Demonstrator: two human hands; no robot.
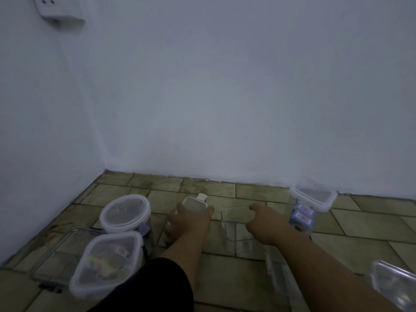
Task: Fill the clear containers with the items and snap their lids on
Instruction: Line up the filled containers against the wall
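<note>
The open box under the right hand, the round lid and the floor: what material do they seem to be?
Open box: clear hard plastic, probably; tiles show through its walls. Round lid: translucent top, white plastic rim, smooth. Floor: dull, stained tiles, perhaps ceramic.
</note>
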